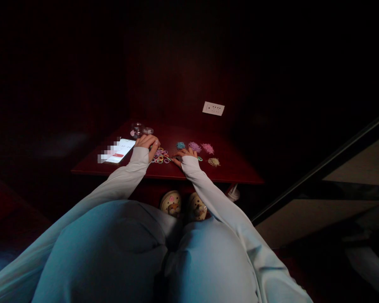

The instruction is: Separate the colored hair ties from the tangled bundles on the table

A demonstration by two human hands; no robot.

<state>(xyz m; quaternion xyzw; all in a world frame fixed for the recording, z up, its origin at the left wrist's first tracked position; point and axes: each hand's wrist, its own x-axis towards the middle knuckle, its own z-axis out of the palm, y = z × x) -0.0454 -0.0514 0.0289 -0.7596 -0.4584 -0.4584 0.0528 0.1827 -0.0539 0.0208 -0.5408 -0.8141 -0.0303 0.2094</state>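
Several small coloured elastic hair ties (160,158) lie in a loose heap on the dark red table (91,167). My left hand (147,142) rests at the heap's upper left edge, its fingers slightly bent and lowered, with nothing visible in them. To the right of the heap, my right hand (183,154) reaches leftward with fingers apart, their tips low over the table. Around it sit separate little piles: blue (180,145), purple (194,147), pink (207,148) and pale yellow (214,161). A green ring (200,159) shows beside my right wrist.
A lit phone (121,151) lies left of my left hand. Behind that hand stand a clear jar (137,127) and a clear round lid-like piece (148,131). A white socket plate (213,108) is on the wall. My clogs (171,203) show below the table's front edge.
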